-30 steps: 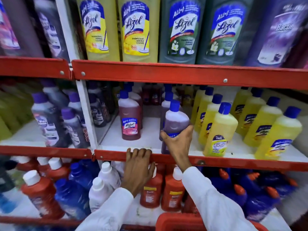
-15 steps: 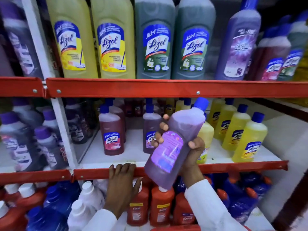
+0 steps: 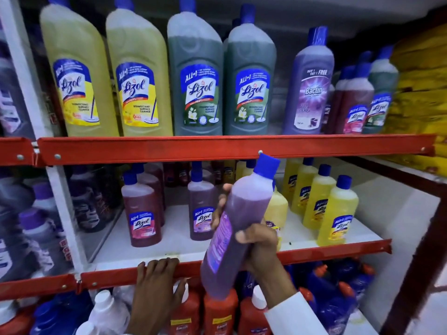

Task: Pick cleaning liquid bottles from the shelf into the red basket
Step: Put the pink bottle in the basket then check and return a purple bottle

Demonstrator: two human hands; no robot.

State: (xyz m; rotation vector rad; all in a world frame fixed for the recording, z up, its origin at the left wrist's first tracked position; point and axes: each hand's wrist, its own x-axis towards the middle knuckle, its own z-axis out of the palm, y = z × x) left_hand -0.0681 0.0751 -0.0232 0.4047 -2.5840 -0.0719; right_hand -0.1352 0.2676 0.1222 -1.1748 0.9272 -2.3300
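My right hand (image 3: 260,247) grips a purple cleaning liquid bottle (image 3: 244,218) with a blue cap, held tilted in front of the middle shelf, clear of the shelf board. My left hand (image 3: 157,284) rests with fingers curled over the red front rail (image 3: 314,250) of the middle shelf and holds no bottle. On that shelf stand a maroon Lizol bottle (image 3: 142,216), a purple Lizol bottle (image 3: 202,211) and several yellow bottles (image 3: 337,213). The red basket is out of view.
The top shelf carries large yellow bottles (image 3: 77,78), green Lizol bottles (image 3: 197,81) and a purple Bactin bottle (image 3: 310,90). Below are orange-red bottles (image 3: 219,315), white bottles (image 3: 106,313) and blue bottles (image 3: 338,298). A white upright post (image 3: 65,213) divides the shelving on the left.
My right hand has lifted the purple bottle off the middle shelf and drawn it out, tilted. The view has risen, so the basket edge dropped out of sight. My left hand stays on the rail.
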